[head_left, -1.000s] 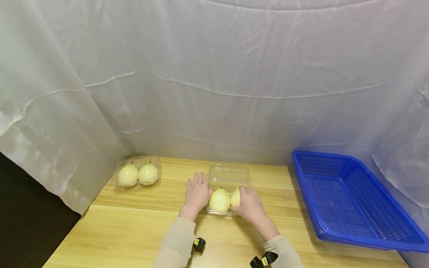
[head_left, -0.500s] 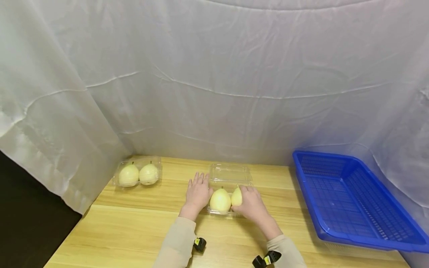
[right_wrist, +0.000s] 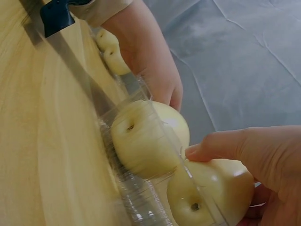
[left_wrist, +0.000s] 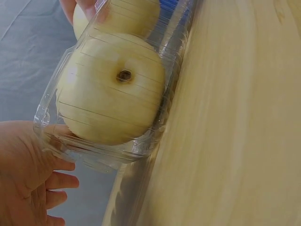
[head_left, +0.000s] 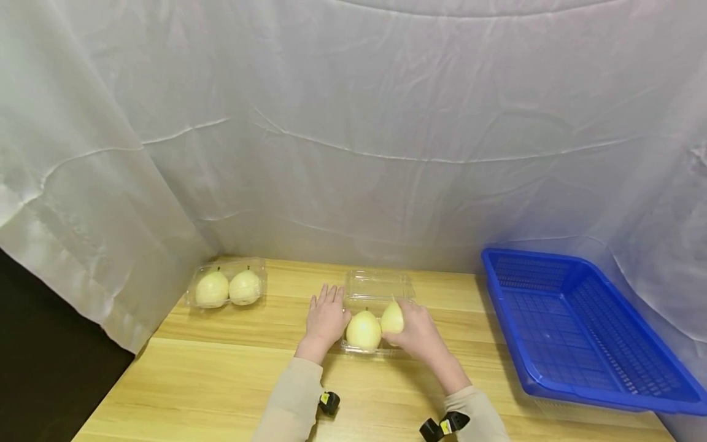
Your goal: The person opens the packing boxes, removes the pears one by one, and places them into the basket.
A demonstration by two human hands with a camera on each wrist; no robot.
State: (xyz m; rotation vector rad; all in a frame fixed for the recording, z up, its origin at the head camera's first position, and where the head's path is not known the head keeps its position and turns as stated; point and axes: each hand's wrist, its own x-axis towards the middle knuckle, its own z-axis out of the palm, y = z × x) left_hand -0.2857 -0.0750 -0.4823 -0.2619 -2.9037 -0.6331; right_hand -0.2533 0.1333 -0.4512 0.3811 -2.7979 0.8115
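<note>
A clear plastic clamshell box point(head_left: 381, 286) lies with its lid folded back on the wooden table. One pale yellow pear point(head_left: 363, 331) sits in the left half of its base. My right hand point(head_left: 418, 331) grips a second pear point(head_left: 392, 318) at the right half, thumb on the near side; in the right wrist view this pear point(right_wrist: 207, 193) is raised and tilted against the box rim. Flat-fingered, my left hand point(head_left: 326, 318) steadies the left side of the box; its thumb touches the plastic wall point(left_wrist: 47, 117) in the left wrist view, the other fingers extended.
At the back left stands another clear box point(head_left: 262, 276) with two pears point(head_left: 244, 287) inside. A large blue plastic basket point(head_left: 574, 331) occupies the right side of the table point(head_left: 232, 380). Pale grey cloth point(head_left: 353, 153) hangs behind and at both sides.
My right hand has moved slightly up and right, lifting the right pear a little out of its place in the box. The left hand has stayed in place.
</note>
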